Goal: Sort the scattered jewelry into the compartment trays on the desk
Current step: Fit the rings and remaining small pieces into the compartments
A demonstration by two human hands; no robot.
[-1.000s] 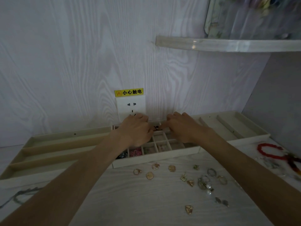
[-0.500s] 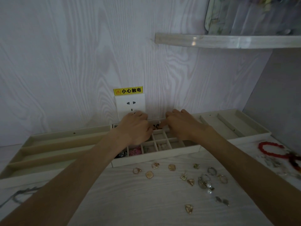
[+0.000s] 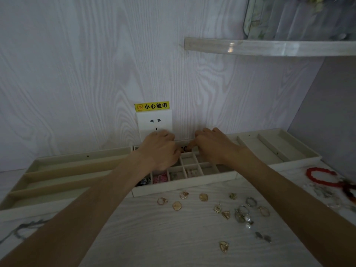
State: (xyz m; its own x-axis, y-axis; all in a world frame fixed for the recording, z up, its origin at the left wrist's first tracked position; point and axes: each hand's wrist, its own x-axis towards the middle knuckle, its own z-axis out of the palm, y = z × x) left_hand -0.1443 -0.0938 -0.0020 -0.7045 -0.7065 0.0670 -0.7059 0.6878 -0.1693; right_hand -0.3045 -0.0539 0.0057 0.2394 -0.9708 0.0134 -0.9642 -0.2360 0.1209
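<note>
Reaching over the far edge of the counter (image 3: 150, 237), we have both hands above the back row of the small-compartment tray (image 3: 185, 183), which sits at the middle of that edge against the wall. Left hand (image 3: 160, 151): knuckles up, fingers curled down toward the tray. Right hand (image 3: 213, 147): likewise curled, fingertips pointing at the left hand. Between the two sets of fingers we see a small dark piece (image 3: 184, 148) over a back-row compartment; both hands appear to pinch it, though the contact is too small and dim to confirm.

Front-row compartments of this tray hold a pink item (image 3: 160, 177) and a dark patterned one (image 3: 144, 181) at the left end. A long-slot tray (image 3: 57, 170) lies toward the far left corner, another long-slot tray (image 3: 279, 149) toward the far right corner.

Unsorted pieces lie on the counter just in front of the middle tray: gold pendants (image 3: 176, 205), silver rings (image 3: 251, 201), one gold charm (image 3: 223, 246) nearer the front edge. A red bead bracelet (image 3: 319, 175) lies by the right edge. Above the trays, a wall socket (image 3: 154, 122) carries a yellow warning label (image 3: 152, 106).
</note>
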